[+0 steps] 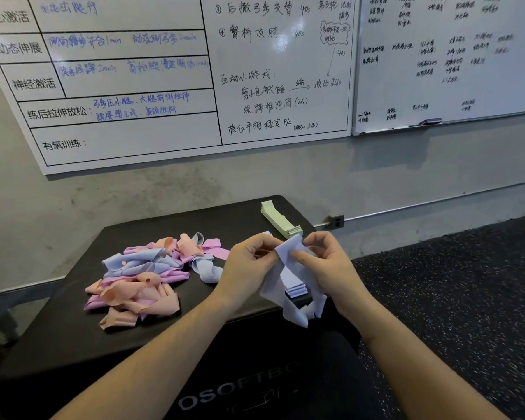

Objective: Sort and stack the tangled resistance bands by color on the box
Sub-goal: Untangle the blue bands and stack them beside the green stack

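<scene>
- A tangled heap of peach, pink-purple and pale blue flat elastic resistance bands [146, 274] is seen on the left of the black padded box [73, 331], still unsorted; most of the sorting is judged to be left.
- Just right of the heap, one loose pale blue looped band [206, 269] is left lying apart from it on the box top.
- The left hand [249, 262] is shown with fingers curled round the upper left edge of a pale lavender-blue band [288, 253], which is held up above the box's near right corner.
- The same band is pinched from the other side by the right hand [322, 262]; it appears to be in the middle of being straightened or folded, its lower loop hanging crumpled.
- Beneath the hands, a small neat stack of pale blue folded bands [296, 291] is seen near the box's front edge; this colour is judged partly done.
- At the far right corner of the box, a tidy stack of pale green bands [281, 219] is laid out, and green appears finished, no green being visible in the heap.
- Behind, a large whiteboard with a printed grid and handwriting [164, 71] is mounted on a grey concrete wall [194, 183], with a second whiteboard [449, 59] to its right.
- To the right, black speckled rubber flooring [467, 298] is spread beside the box.
</scene>
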Tool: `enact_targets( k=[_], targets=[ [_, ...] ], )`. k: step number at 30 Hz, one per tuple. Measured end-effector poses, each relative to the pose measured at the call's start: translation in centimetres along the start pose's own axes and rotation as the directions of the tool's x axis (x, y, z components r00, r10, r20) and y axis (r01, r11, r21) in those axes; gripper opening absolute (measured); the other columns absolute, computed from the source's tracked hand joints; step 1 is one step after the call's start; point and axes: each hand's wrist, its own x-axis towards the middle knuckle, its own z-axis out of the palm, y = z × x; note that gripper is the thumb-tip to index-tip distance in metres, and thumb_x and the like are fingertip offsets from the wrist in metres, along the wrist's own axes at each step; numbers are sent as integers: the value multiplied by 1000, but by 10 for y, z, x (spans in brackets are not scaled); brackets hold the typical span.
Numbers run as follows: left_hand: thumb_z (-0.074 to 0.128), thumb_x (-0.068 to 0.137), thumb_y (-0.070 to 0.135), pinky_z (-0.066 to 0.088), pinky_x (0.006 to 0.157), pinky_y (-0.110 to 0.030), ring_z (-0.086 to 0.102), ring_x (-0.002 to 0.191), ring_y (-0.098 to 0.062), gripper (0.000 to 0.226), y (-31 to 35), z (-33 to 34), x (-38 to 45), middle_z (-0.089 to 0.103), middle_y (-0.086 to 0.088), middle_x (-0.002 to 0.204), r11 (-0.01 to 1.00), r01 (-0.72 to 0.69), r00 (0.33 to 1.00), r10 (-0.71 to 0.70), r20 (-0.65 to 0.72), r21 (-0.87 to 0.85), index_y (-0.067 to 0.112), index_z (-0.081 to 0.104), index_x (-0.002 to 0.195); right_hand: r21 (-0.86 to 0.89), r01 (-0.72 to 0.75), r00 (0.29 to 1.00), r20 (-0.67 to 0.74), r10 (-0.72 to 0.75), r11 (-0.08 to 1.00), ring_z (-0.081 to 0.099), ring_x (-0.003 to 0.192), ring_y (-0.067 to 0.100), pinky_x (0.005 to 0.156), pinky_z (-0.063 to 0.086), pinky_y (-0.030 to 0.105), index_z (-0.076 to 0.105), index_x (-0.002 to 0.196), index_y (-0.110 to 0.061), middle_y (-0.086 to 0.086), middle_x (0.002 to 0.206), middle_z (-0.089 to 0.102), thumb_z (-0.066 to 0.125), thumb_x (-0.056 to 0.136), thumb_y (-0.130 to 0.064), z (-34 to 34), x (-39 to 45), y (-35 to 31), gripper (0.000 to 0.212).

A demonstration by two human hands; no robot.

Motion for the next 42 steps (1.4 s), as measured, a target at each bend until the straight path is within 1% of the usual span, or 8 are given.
enact_targets(
  k=[6,11,16,18,24,29,37,42],
  targets=[
    [78,87,17,47,61,-23,58,69,-5,23,0,-2,-2,67,12,89,984,-142,989,138,46,106,38,69,89,5,47,995,89,-47,999,67,82,3,68,51,17,79,95,-13,3,89,76,78,85,-14,-1,-1,-8,10],
    [69,86,31,54,66,-40,62,68,-24,27,4,-1,1,68,16,92,996,6,985,-21,169,89,47,64,108,99,20,1000,16,-21,995,68,90,20,80,56,37,81,89,-17,9,97,76,77,86,-16,3,3,-11,5],
    [65,88,26,47,69,-28,57,70,-2,36,1,1,-3,68,17,87,978,-7,963,-49,265,209,31,65,123,106,66,998,-11,-66,992,71,90,14,73,56,24,80,80,-23,1,90,77,75,88,-12,8,9,-13,15],
    [62,86,31,50,73,-32,62,78,-9,38,5,3,-6,72,9,95,988,39,949,-84,305,151,26,63,124,95,97,995,-24,-95,991,70,88,13,73,56,24,80,77,-26,-1,87,76,76,88,-11,8,12,-12,19],
    [58,103,23,39,53,-22,48,55,-14,29,12,4,-4,61,-9,66,981,195,973,-194,124,5,12,68,78,35,167,986,-5,-167,985,66,82,11,75,54,30,75,88,-30,-3,84,71,77,88,-22,14,15,-3,8],
    [57,104,29,54,63,-27,66,70,-13,23,13,3,4,74,-1,79,939,274,961,-276,17,-207,22,75,91,-42,78,996,50,-76,996,64,88,16,78,54,33,56,116,-22,13,101,65,82,75,-41,2,15,12,52],
    [58,103,34,53,72,-21,67,77,0,19,9,2,7,76,13,85,946,260,961,-273,-46,-196,31,74,92,-284,37,923,377,76,958,72,97,17,90,57,36,65,104,-12,2,99,74,77,88,-13,-21,3,40,20],
    [63,100,35,56,76,-41,66,79,-20,20,5,4,4,76,-14,95,926,253,956,-283,-72,-280,28,79,90,-154,95,973,221,-59,984,57,74,6,69,49,22,55,91,-10,-7,77,61,76,87,-3,-17,-1,40,22]
  ],
)
